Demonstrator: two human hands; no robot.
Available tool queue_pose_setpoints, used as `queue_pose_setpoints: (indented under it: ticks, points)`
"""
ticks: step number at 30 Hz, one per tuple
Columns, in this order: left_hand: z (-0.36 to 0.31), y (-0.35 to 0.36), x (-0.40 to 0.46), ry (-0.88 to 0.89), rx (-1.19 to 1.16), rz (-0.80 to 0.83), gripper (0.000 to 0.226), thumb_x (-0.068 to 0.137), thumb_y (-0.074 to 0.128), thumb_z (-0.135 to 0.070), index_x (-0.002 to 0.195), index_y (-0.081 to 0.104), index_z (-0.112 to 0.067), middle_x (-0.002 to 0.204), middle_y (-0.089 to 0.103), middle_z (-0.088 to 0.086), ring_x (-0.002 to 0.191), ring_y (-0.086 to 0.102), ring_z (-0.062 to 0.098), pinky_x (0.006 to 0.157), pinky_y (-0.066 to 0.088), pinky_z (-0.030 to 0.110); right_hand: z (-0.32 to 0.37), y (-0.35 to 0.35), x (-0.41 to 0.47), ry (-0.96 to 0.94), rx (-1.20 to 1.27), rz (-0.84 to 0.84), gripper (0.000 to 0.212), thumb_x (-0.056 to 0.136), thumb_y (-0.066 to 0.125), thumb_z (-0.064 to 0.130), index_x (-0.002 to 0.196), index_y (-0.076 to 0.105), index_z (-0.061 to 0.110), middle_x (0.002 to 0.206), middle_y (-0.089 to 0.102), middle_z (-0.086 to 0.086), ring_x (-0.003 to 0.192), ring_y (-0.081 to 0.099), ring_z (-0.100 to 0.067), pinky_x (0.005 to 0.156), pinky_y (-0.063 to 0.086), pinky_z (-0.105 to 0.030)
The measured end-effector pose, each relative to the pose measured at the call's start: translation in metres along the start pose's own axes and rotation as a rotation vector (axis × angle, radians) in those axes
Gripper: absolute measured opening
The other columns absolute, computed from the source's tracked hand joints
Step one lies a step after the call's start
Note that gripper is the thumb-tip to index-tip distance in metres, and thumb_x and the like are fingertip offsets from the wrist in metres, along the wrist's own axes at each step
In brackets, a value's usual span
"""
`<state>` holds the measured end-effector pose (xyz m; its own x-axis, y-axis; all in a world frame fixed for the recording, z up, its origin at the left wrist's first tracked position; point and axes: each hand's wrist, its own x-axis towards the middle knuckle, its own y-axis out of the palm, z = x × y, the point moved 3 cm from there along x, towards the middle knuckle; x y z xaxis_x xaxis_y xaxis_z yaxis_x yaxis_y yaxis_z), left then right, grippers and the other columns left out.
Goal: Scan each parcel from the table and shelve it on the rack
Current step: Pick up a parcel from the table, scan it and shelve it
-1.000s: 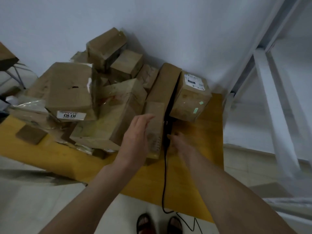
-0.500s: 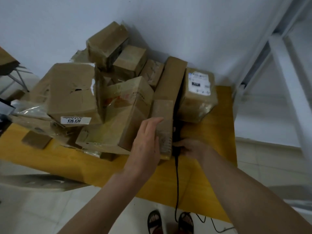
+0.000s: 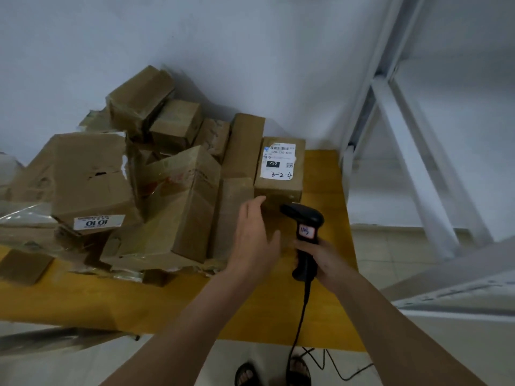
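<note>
While our right hand (image 3: 324, 257) grips the scanner (image 3: 303, 229) by its handle, nose turned toward the pile, our left hand (image 3: 256, 238) reaches out flat with fingers straight and holds nothing, just short of the labelled box (image 3: 281, 188). That box sits on the yellow worktop (image 3: 320, 310) at the right end of the pile, its white label (image 3: 279, 161) facing up with the barcode at the far edge; a tall box (image 3: 242, 151) leans against its left side. From this single head view we judge the step to be scanning this parcel. We should tilt the scanner down so its nose looks at the barcode strip rather than the box's near face, and steady the box with the left hand on its near corner, clear of the label. The cord (image 3: 299, 324) hangs off the worktop edge, so we should keep it from snagging. Once the scan registers, the rack (image 3: 412, 151) stands close on the right for shelving.
</note>
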<state>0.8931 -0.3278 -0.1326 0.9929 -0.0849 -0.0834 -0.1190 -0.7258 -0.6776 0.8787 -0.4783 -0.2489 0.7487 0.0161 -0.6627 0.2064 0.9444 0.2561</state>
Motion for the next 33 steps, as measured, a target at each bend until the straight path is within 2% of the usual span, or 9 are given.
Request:
queue_pose_setpoints:
  ticks: [5, 9, 12, 18, 22, 26, 30, 33]
  points:
    - [-0.018, 0.041, 0.053, -0.138, 0.034, -0.009, 0.080, 0.079, 0.077, -0.017, 0.143, 0.029, -0.016, 0.149, 0.028, 0.002, 0.140, 0.025, 0.020, 0.111, 0.031, 0.035, 0.031, -0.012, -0.008, -0.127, 0.001, -0.116, 0.023, 0.086, 0.066, 0.008, 0.107, 0.060, 0.015, 0.071, 0.063, -0.003, 0.066, 0.059, -0.020, 0.067, 0.050, -0.034]
    - [-0.013, 0.071, 0.091, -0.274, 0.072, -0.004, 0.092, 0.074, 0.081, -0.024, 0.145, 0.024, -0.012, 0.150, 0.025, 0.008, 0.140, 0.021, 0.025, 0.110, 0.032, 0.037, 0.054, -0.016, -0.004, -0.207, -0.018, -0.215, 0.021, 0.082, 0.067, 0.005, 0.100, 0.060, 0.012, 0.075, 0.063, -0.008, 0.067, 0.059, -0.021, 0.069, 0.050, -0.035]
    - [-0.003, 0.086, 0.112, -0.346, 0.137, -0.016, 0.105, 0.071, 0.083, -0.034, 0.149, 0.017, -0.010, 0.155, 0.017, 0.011, 0.144, 0.013, 0.029, 0.116, 0.027, 0.043, 0.062, -0.021, -0.002, -0.202, -0.053, -0.263, 0.017, 0.080, 0.066, 0.002, 0.094, 0.060, 0.010, 0.072, 0.059, -0.011, 0.065, 0.056, -0.024, 0.065, 0.048, -0.036]
    - [0.009, 0.095, 0.144, -0.307, 0.332, -0.080, 0.120, 0.064, 0.078, -0.063, 0.151, 0.014, -0.009, 0.159, 0.011, 0.014, 0.147, 0.005, 0.031, 0.120, 0.006, 0.045, 0.064, -0.031, -0.009, -0.201, -0.047, -0.306, 0.013, 0.081, 0.064, 0.002, 0.083, 0.058, 0.013, 0.065, 0.055, -0.009, 0.060, 0.052, -0.022, 0.064, 0.045, -0.037]
    - [0.013, 0.097, 0.158, -0.323, 0.410, -0.083, 0.126, 0.062, 0.069, -0.075, 0.151, 0.013, -0.006, 0.160, 0.004, 0.019, 0.148, -0.002, 0.034, 0.119, 0.004, 0.045, 0.065, -0.031, -0.015, -0.203, -0.037, -0.283, 0.015, 0.081, 0.063, 0.002, 0.084, 0.058, 0.015, 0.062, 0.055, -0.006, 0.059, 0.053, -0.020, 0.064, 0.046, -0.037]
    - [0.023, 0.102, 0.163, -0.249, 0.532, -0.047, 0.123, 0.066, 0.060, -0.082, 0.150, 0.014, -0.004, 0.160, 0.001, 0.021, 0.148, -0.008, 0.035, 0.118, 0.002, 0.047, 0.065, -0.032, -0.020, -0.205, -0.032, -0.280, 0.017, 0.082, 0.064, 0.003, 0.092, 0.058, 0.015, 0.065, 0.056, -0.008, 0.060, 0.053, -0.020, 0.064, 0.047, -0.035]
    - [0.025, 0.107, 0.160, -0.225, 0.526, -0.018, 0.118, 0.065, 0.060, -0.082, 0.147, 0.014, -0.012, 0.159, -0.003, 0.024, 0.147, -0.007, 0.040, 0.117, 0.006, 0.053, 0.064, -0.032, -0.026, -0.202, -0.014, -0.292, 0.021, 0.083, 0.064, 0.003, 0.101, 0.058, 0.012, 0.070, 0.055, -0.009, 0.062, 0.053, -0.019, 0.062, 0.047, -0.032]
    - [0.022, 0.108, 0.160, -0.292, 0.427, -0.038, 0.109, 0.062, 0.070, -0.072, 0.141, 0.019, -0.018, 0.153, 0.012, 0.023, 0.139, 0.016, 0.041, 0.109, 0.025, 0.053, 0.061, -0.031, -0.032, -0.212, -0.031, -0.287, 0.019, 0.083, 0.065, 0.004, 0.099, 0.058, 0.011, 0.069, 0.055, -0.009, 0.061, 0.053, -0.019, 0.060, 0.047, -0.031]
